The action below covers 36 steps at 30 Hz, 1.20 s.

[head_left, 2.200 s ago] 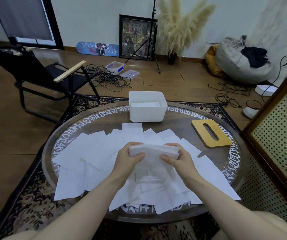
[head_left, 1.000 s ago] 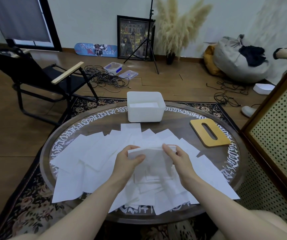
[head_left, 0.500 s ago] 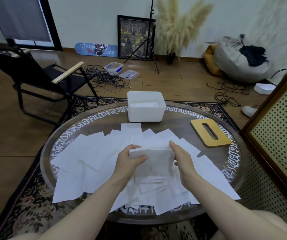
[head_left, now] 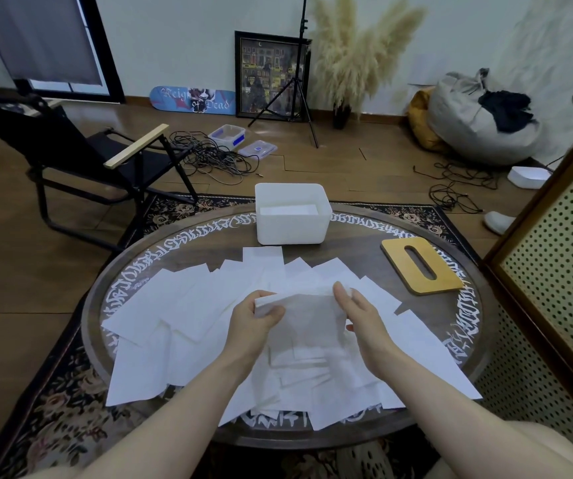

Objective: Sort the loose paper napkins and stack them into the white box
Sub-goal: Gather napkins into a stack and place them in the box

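Several loose white paper napkins [head_left: 181, 316] lie spread over the round table [head_left: 357, 250]. I hold a small stack of napkins [head_left: 307, 319] upright above the pile. My left hand [head_left: 254, 323] pinches its left edge between thumb and fingers. My right hand [head_left: 361, 316] sits against its right edge, fingers fairly straight along the side and thumb near the lower corner. The white box [head_left: 292, 224] stands at the far side of the table, open, with white napkins lying flat inside it.
A wooden lid with an oblong slot [head_left: 420, 266] lies on the table at the right. A perforated cabinet [head_left: 554, 257] stands close on the right. A black folding chair [head_left: 81, 157], cables and a tripod are on the floor beyond.
The held stack has turned from lying flat between both hands to standing on edge. My right hand slid from gripping its front to resting along its right side.
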Each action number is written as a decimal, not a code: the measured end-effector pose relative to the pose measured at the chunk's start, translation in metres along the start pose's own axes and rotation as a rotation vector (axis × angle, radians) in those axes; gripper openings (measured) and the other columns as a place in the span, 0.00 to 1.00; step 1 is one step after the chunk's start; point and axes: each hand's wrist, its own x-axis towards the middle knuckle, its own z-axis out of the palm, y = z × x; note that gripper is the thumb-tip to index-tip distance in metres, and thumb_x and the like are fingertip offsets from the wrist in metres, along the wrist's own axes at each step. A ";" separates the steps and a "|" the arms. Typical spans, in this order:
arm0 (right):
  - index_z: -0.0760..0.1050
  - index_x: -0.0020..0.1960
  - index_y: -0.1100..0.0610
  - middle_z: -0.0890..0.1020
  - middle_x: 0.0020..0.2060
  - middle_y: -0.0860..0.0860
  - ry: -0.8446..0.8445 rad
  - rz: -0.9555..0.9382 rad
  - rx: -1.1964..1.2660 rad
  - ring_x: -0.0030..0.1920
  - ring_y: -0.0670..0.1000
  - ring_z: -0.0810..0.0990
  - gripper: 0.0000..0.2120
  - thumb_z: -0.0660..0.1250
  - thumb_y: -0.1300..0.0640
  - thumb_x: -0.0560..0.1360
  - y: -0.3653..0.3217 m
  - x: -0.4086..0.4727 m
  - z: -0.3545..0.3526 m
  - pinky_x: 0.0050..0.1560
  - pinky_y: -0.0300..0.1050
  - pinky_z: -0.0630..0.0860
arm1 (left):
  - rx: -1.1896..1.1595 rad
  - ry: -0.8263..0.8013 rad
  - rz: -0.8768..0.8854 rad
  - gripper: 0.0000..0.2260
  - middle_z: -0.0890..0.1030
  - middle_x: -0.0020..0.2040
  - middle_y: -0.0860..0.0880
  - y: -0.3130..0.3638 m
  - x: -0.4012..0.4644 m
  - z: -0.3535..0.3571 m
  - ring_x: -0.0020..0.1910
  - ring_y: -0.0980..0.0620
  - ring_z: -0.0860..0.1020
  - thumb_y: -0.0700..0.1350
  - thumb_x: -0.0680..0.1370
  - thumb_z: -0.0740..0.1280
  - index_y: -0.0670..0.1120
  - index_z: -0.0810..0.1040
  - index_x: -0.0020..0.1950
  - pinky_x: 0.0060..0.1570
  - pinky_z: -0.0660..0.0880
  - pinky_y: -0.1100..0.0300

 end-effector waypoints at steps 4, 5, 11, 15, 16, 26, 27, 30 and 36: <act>0.76 0.56 0.57 0.83 0.52 0.52 -0.083 -0.050 -0.044 0.48 0.48 0.83 0.15 0.73 0.63 0.71 0.008 -0.001 -0.003 0.42 0.38 0.79 | -0.105 -0.034 -0.017 0.07 0.81 0.40 0.50 0.005 0.002 -0.003 0.40 0.54 0.79 0.33 0.75 0.67 0.44 0.76 0.47 0.39 0.74 0.65; 0.78 0.55 0.56 0.84 0.51 0.52 -0.077 -0.072 -0.056 0.49 0.50 0.83 0.14 0.73 0.66 0.71 0.009 0.000 -0.004 0.43 0.39 0.80 | -0.101 -0.052 -0.021 0.07 0.81 0.41 0.50 0.005 0.002 -0.005 0.41 0.53 0.78 0.32 0.75 0.67 0.44 0.76 0.46 0.40 0.73 0.64; 0.81 0.51 0.56 0.85 0.47 0.50 -0.069 -0.136 -0.051 0.50 0.52 0.83 0.13 0.72 0.69 0.70 0.012 -0.001 -0.014 0.46 0.41 0.80 | -0.088 -0.119 -0.026 0.08 0.78 0.39 0.52 0.007 -0.004 -0.010 0.42 0.53 0.74 0.33 0.74 0.67 0.46 0.76 0.42 0.40 0.67 0.62; 0.79 0.51 0.57 0.86 0.44 0.48 -0.112 -0.149 -0.005 0.46 0.47 0.84 0.14 0.70 0.72 0.71 0.009 -0.002 -0.017 0.43 0.37 0.79 | -0.141 -0.162 -0.040 0.07 0.79 0.39 0.52 0.010 -0.006 -0.011 0.41 0.53 0.76 0.41 0.66 0.68 0.47 0.77 0.43 0.40 0.69 0.61; 0.79 0.51 0.58 0.85 0.44 0.49 -0.126 -0.141 -0.020 0.45 0.48 0.84 0.13 0.70 0.72 0.70 0.011 -0.002 -0.018 0.43 0.38 0.79 | -0.136 -0.158 -0.052 0.07 0.80 0.40 0.51 0.009 -0.006 -0.011 0.41 0.52 0.76 0.40 0.66 0.68 0.47 0.78 0.44 0.39 0.70 0.62; 0.74 0.42 0.62 0.78 0.36 0.49 -0.183 -0.134 -0.200 0.38 0.44 0.77 0.08 0.72 0.71 0.69 0.021 -0.001 -0.018 0.40 0.38 0.74 | -0.108 -0.149 -0.051 0.08 0.81 0.39 0.50 -0.001 -0.014 -0.008 0.39 0.55 0.78 0.33 0.76 0.64 0.44 0.78 0.44 0.36 0.73 0.67; 0.75 0.43 0.61 0.79 0.38 0.50 -0.181 -0.128 -0.201 0.40 0.45 0.78 0.08 0.72 0.71 0.69 0.021 -0.001 -0.019 0.42 0.40 0.75 | -0.101 -0.146 -0.060 0.08 0.81 0.40 0.50 -0.003 -0.014 -0.009 0.40 0.55 0.79 0.33 0.76 0.64 0.44 0.78 0.44 0.37 0.74 0.66; 0.78 0.48 0.58 0.83 0.44 0.51 -0.160 -0.085 -0.175 0.45 0.49 0.82 0.10 0.71 0.70 0.70 0.025 -0.001 -0.020 0.47 0.45 0.79 | -0.045 -0.131 -0.089 0.08 0.82 0.44 0.48 -0.010 -0.015 -0.010 0.45 0.49 0.80 0.32 0.76 0.64 0.44 0.78 0.47 0.42 0.75 0.61; 0.79 0.50 0.54 0.85 0.46 0.49 -0.112 -0.042 -0.151 0.45 0.46 0.84 0.10 0.69 0.67 0.74 0.024 -0.002 -0.012 0.43 0.39 0.80 | -0.034 -0.109 -0.093 0.11 0.83 0.52 0.47 -0.012 -0.014 -0.002 0.49 0.52 0.81 0.33 0.77 0.65 0.43 0.77 0.57 0.40 0.76 0.67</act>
